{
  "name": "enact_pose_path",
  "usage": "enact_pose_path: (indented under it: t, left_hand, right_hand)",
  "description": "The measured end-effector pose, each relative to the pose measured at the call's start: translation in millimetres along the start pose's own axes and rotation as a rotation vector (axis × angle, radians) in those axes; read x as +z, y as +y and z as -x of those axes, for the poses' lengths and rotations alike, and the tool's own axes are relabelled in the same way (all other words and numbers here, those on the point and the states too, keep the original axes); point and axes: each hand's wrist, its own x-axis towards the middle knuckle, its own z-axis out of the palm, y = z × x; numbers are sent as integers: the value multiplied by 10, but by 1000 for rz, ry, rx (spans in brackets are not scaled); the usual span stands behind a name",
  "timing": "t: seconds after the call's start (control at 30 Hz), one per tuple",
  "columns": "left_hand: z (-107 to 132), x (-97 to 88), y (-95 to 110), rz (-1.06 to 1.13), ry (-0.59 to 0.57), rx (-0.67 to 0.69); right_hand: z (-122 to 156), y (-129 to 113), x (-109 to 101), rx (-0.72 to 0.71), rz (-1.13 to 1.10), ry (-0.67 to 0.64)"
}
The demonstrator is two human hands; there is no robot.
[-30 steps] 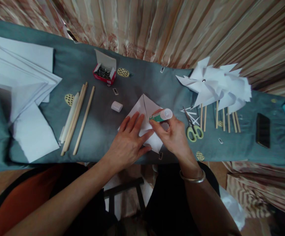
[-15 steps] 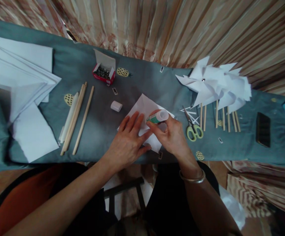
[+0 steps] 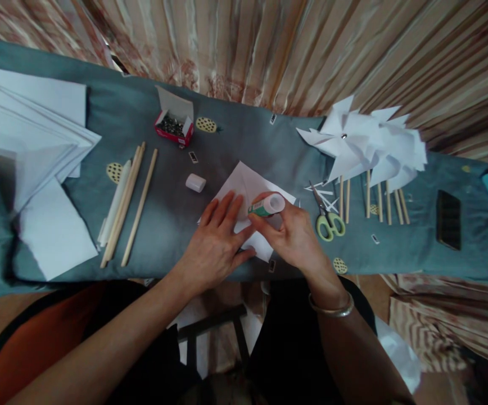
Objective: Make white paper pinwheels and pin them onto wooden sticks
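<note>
A white square of paper [image 3: 240, 179] lies on the cloth in front of me, creased and partly covered by both hands. My left hand [image 3: 218, 242] rests flat on it with the fingers spread. In my right hand [image 3: 292, 236] a glue stick [image 3: 266, 206] with a green label is gripped, tilted low over the middle of the paper. Its tip is hidden by my fingers, so I cannot tell whether it touches the sheet. The white cap [image 3: 195, 183] of the glue stick lies off to the left of the paper.
To the right are scissors [image 3: 330, 226], paper strips [image 3: 327, 197], white paper pinwheels [image 3: 366, 140] on wooden sticks and a dark phone [image 3: 448, 219]. Leftward lie wooden sticks [image 3: 140, 208], a red box of pins [image 3: 172, 135] and white paper sheets [image 3: 28, 118]. A curtain [image 3: 227, 50] hangs behind the table.
The whole view has shifted slightly. My right hand and the glue stick have moved only a little over the paper; my left hand stays flat on it.
</note>
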Motion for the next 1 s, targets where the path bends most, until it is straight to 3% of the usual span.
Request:
enact_pose_path:
  t: [0.23,0.43,0.57,0.7,1.0]
  left_hand:
    - [10,7,-13,-19,11,4]
    - [14,8,-20,0,32,17]
    - [20,-12,-24,12,54,31]
    - [43,-68,-19,7,53,41]
    - [43,-228,-41,74,168,96]
  right_hand:
    - [31,79,-23,93,-78,123]
    - [-37,200,-176,266,-733,452]
    - [-46,262,-255,380,-1007,442]
    - [-13,287,-250,403,-1179,411]
    - [36,279,-242,402,-1255,369]
